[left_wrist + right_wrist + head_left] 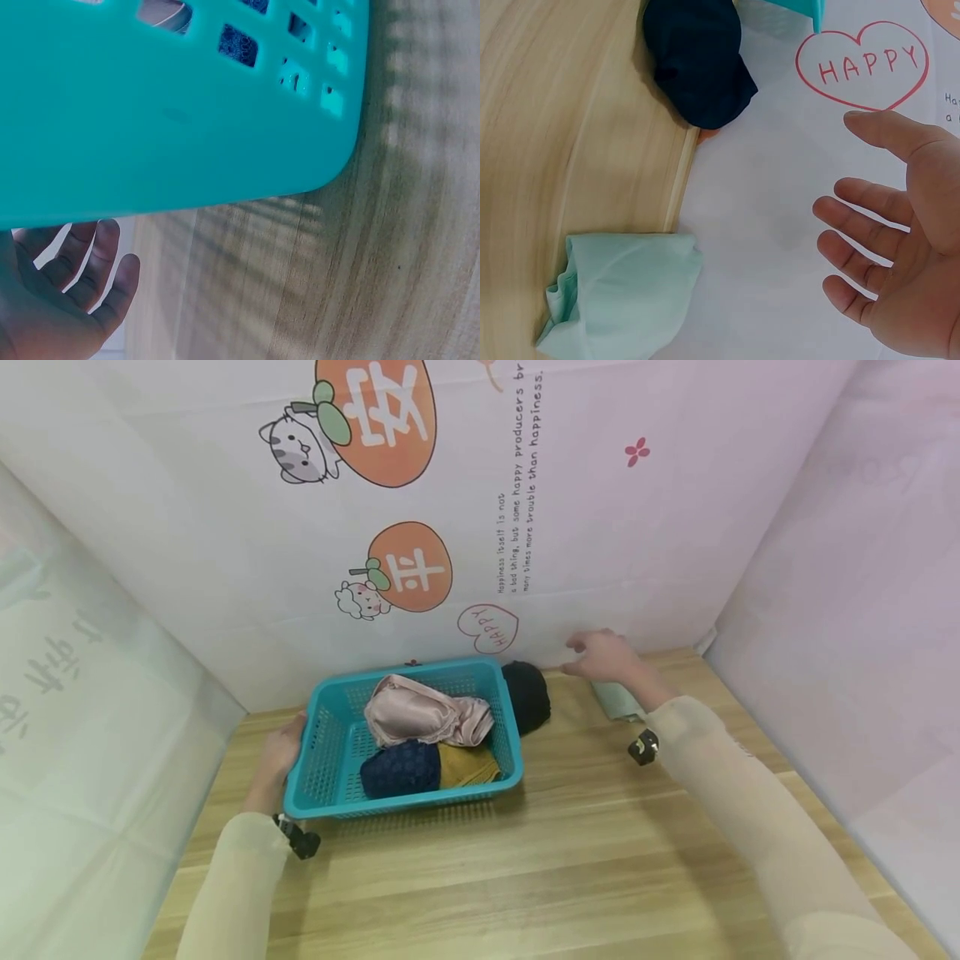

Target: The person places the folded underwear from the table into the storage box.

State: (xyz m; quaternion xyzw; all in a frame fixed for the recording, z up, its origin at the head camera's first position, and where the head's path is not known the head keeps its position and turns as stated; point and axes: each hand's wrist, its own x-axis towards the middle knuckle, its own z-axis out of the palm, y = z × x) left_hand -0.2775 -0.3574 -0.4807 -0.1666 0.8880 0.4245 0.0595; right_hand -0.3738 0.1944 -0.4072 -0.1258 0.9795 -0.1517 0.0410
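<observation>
A turquoise plastic basket [408, 675] stands on the left part of the table. My left hand [281, 750] is at its left rim; in the left wrist view the fingers [96, 271] look loosely spread along the outside, the thumb hidden. Inside lie a folded pale pink satin garment [412, 714], a dark blue lacy folded garment [401, 770] and a mustard-yellow folded cloth [467, 764]. My right hand [606, 657] hovers near the back wall with fingers apart, holding nothing. Below it lies a mint-green folded cloth [626, 292]. A black rounded folded garment [527, 696] sits against the basket's right side.
The wooden table [480, 877] meets a white printed sheet [562, 527] hung upright at the back. More white sheets [840, 610] enclose it on the left and right. A small black camera sits on each wrist.
</observation>
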